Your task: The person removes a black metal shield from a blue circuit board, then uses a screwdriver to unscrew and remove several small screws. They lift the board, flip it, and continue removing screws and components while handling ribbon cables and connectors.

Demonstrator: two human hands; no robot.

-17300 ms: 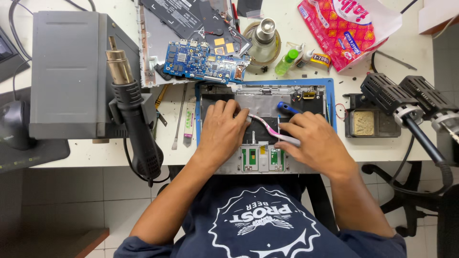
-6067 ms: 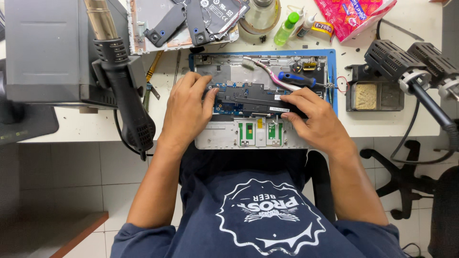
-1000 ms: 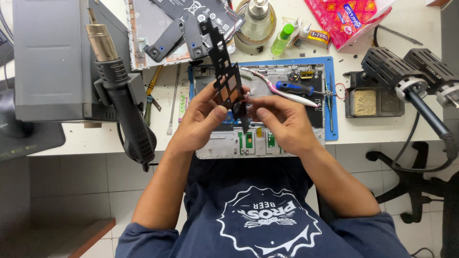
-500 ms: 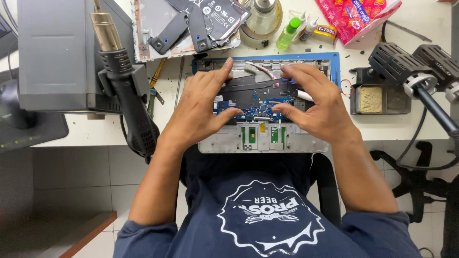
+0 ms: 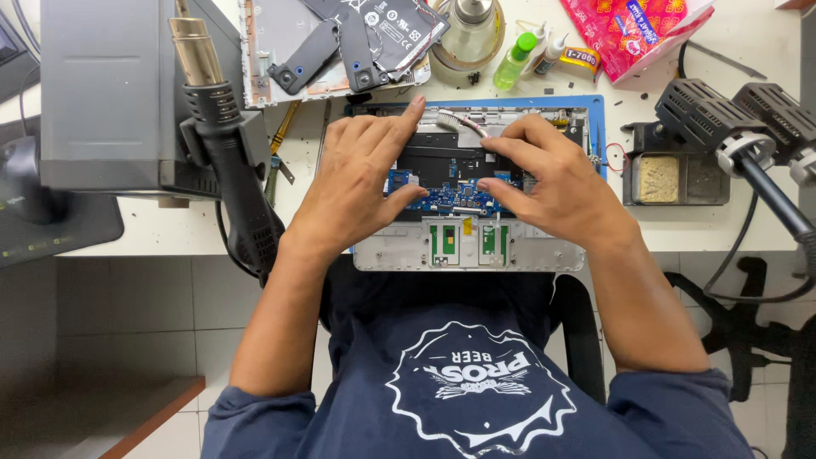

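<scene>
An opened silver laptop base lies on a blue mat at the desk's front edge. Inside it show a black flat part and a blue circuit board. My left hand rests flat on the left half, fingers spread, index fingertip pressing near the black part's top edge. My right hand lies on the right half, fingers pressing the black part and the board's right end. Neither hand holds anything loose.
A grey hot-air station with its black handle stands left. Removed black brackets and a cover lie behind. A glass bottle, a green-capped bottle, a red packet and a soldering stand with sponge sit right.
A second ago both hands held a black perforated bracket up above the laptop. It has been lowered into the base, and both hands now press flat on it.
</scene>
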